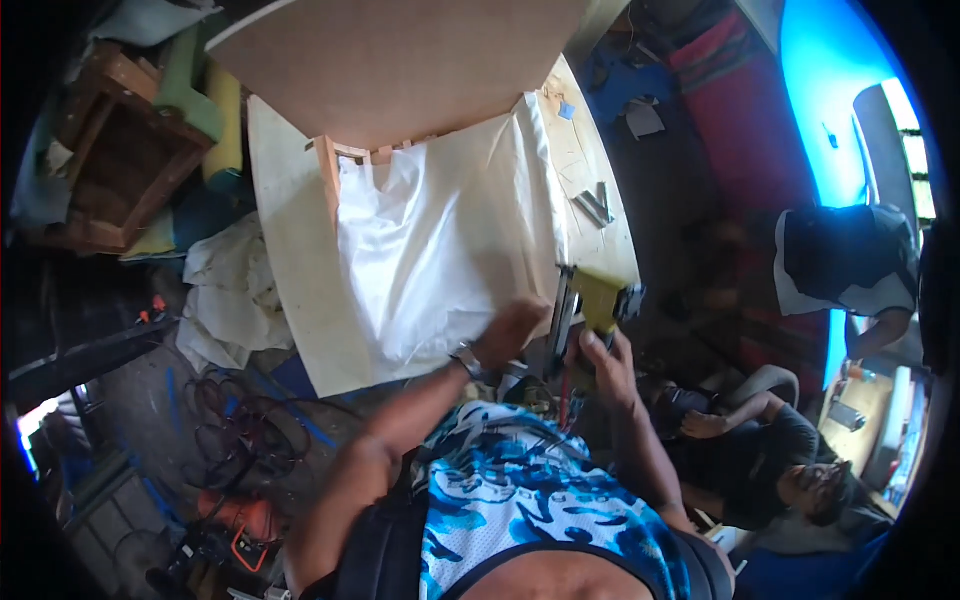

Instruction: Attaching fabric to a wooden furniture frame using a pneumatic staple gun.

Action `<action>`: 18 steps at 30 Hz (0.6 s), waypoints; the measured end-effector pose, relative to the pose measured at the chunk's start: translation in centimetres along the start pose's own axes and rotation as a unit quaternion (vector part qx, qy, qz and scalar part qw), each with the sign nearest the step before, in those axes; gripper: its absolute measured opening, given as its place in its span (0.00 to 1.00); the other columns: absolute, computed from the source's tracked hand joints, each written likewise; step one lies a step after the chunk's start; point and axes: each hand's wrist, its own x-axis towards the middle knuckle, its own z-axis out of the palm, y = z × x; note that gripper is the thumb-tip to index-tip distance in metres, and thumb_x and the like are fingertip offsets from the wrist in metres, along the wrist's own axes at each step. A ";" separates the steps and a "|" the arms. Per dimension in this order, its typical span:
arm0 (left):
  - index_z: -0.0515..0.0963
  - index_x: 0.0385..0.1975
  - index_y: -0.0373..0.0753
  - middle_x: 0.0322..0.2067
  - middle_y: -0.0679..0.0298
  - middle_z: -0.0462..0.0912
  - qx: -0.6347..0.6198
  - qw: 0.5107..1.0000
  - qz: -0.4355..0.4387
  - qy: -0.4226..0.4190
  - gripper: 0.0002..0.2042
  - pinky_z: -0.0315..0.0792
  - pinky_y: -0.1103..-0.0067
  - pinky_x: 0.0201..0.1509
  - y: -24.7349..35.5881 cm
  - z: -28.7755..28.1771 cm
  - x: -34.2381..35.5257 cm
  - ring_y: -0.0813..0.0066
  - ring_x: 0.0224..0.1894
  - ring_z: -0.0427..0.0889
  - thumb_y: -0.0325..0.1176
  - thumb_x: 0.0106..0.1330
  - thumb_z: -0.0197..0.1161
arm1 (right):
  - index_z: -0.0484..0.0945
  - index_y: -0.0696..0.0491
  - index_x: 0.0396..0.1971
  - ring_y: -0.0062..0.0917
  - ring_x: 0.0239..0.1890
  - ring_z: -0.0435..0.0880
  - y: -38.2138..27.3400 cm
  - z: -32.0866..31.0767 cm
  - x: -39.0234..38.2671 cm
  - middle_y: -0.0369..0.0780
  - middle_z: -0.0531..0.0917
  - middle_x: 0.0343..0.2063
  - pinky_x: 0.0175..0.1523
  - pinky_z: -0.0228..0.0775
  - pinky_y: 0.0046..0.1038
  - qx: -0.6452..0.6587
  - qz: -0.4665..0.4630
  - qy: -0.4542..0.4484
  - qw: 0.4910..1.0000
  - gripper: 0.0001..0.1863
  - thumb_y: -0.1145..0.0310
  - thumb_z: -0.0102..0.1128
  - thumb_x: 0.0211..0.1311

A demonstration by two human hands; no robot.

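White, shiny fabric (450, 230) is spread over a wooden frame (328, 185), whose bare left side shows. My right hand (610, 365) is closed round the handle of a yellow-green staple gun (597, 290) at the frame's near right corner. Its dark nose and magazine are beside the fabric's right edge; whether they touch it I cannot tell. On the fabric's near edge, just left of the gun, lies my left hand (512, 335). Motion smears its fingers, so their grip on the cloth is unclear.
The frame lies on a pale board (290, 260), with a large brown panel (400, 70) standing behind. Metal staple strips (593, 204) lie on the right. Crumpled cloth (235, 290), coiled hose (245, 425) and an orange machine (240, 520) are at left. Another person (790, 470) is at lower right.
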 end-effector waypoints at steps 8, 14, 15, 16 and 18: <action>0.74 0.50 0.36 0.47 0.50 0.80 0.451 0.871 0.032 0.193 0.16 0.72 0.61 0.54 -7.3 -18.7 22.6 0.50 0.50 0.77 0.41 0.70 0.57 | 0.73 0.54 0.35 0.17 0.26 0.75 3.5 3.3 1.9 0.33 0.77 0.24 0.32 0.68 0.21 -0.055 0.168 0.029 0.984 0.13 0.59 0.61 0.68; 0.75 0.50 0.40 0.50 0.56 0.81 0.566 0.812 -0.051 0.135 0.19 0.64 0.55 0.59 -12.8 -19.4 28.8 0.56 0.57 0.73 0.46 0.67 0.59 | 0.72 0.55 0.42 0.16 0.28 0.76 3.0 4.3 5.2 0.33 0.76 0.26 0.34 0.71 0.23 -0.087 0.187 0.012 0.978 0.18 0.57 0.64 0.66; 0.77 0.47 0.43 0.49 0.58 0.82 0.559 0.808 -0.006 0.185 0.17 0.64 0.53 0.57 -13.8 -18.7 28.8 0.56 0.55 0.73 0.46 0.65 0.60 | 0.72 0.55 0.42 0.16 0.28 0.76 2.9 4.4 5.8 0.33 0.76 0.26 0.34 0.71 0.23 -0.089 0.190 0.014 0.978 0.18 0.57 0.64 0.66; 0.78 0.45 0.44 0.48 0.59 0.82 0.544 0.816 0.008 0.196 0.15 0.64 0.54 0.56 -14.1 -18.1 28.6 0.57 0.54 0.74 0.46 0.65 0.61 | 0.72 0.55 0.42 0.16 0.28 0.76 2.5 4.4 6.4 0.33 0.76 0.26 0.34 0.71 0.23 -0.091 0.189 0.021 0.978 0.19 0.56 0.64 0.66; 0.79 0.38 0.45 0.43 0.62 0.83 0.540 0.822 0.013 0.178 0.12 0.65 0.57 0.55 -14.5 -16.9 27.8 0.60 0.51 0.74 0.45 0.63 0.63 | 0.73 0.55 0.42 0.17 0.28 0.76 2.4 4.3 7.5 0.33 0.77 0.25 0.34 0.70 0.23 -0.092 0.192 0.033 0.976 0.20 0.55 0.65 0.65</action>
